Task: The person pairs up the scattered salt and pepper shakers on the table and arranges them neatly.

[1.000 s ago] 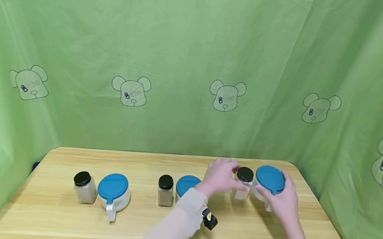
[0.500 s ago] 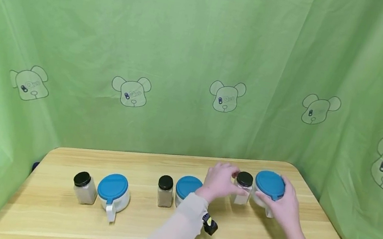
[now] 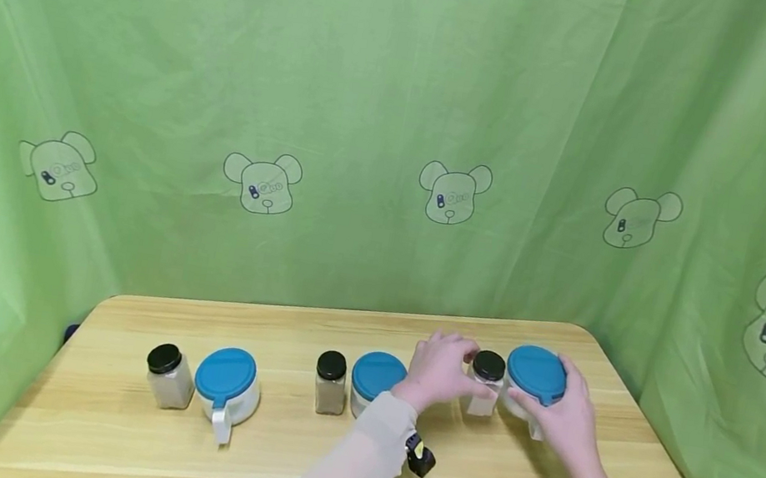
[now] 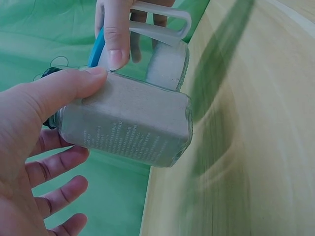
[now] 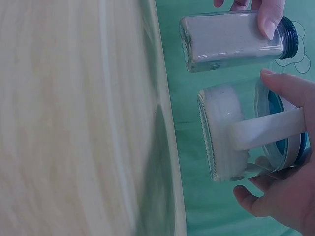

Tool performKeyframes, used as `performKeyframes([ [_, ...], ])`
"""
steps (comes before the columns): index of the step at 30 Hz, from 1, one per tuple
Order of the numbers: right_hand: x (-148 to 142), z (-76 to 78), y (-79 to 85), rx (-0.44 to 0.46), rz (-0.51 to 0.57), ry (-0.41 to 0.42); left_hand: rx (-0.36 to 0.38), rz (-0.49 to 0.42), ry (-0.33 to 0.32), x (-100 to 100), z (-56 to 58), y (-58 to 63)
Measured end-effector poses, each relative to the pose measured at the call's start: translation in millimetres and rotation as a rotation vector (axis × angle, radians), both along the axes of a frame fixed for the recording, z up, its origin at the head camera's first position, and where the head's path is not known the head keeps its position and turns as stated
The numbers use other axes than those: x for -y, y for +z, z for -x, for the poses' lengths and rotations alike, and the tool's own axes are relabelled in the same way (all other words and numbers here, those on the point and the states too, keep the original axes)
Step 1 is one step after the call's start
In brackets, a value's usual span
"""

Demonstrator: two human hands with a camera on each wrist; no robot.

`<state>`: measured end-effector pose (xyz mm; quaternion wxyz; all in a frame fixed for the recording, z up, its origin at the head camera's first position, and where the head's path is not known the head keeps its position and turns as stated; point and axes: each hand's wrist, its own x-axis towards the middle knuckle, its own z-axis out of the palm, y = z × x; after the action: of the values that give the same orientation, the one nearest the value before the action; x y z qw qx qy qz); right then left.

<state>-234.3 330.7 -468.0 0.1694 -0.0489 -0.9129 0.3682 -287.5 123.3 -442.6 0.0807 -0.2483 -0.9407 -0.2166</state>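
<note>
In the head view my left hand point(image 3: 438, 373) grips a square glass jar point(image 3: 479, 404) with a black screw lid and pale powder inside. Its thumb and index finger pinch the jar near the neck, while the other fingers spread loosely in the left wrist view. Just to the right, my right hand point(image 3: 569, 412) holds a round glass jar point(image 3: 537, 371) by its blue lid, thumb and fingers on opposite sides. White contents and a white handle show on this jar point(image 5: 221, 132) in the right wrist view. Both jars are side by side, their bases raised off the table.
A blue-lidded jar point(image 3: 379, 375) and a black-lidded jar point(image 3: 329, 387) stand mid-table, the former partly behind my left arm. Another black-lidded jar point(image 3: 171, 379) and blue-lidded jar point(image 3: 227, 379) stand left on the wooden table point(image 3: 93, 427). A green curtain point(image 3: 343, 249) hangs behind.
Both hands have moved slightly down in the head view, carrying the square and round jars with them. The round jar has shifted a little left since half a second ago. The other jars stay put.
</note>
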Motion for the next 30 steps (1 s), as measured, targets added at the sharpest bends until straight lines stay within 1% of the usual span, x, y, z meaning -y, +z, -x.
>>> performKeyframes([
  [8, 0.0, -0.3, -0.5, 0.021, -0.01, 0.004, 0.004, 0.0, 0.004, -1.7, -0.3, -4.2],
  [16, -1.5, -0.4, -1.3, 0.041, -0.013, 0.004, 0.016, 0.024, 0.021, -4.3, -1.8, -5.6],
  [30, -3.7, -2.0, -5.5, 0.066, -0.015, 0.04, 0.019, 0.03, 0.031, -7.2, -4.0, -9.8],
])
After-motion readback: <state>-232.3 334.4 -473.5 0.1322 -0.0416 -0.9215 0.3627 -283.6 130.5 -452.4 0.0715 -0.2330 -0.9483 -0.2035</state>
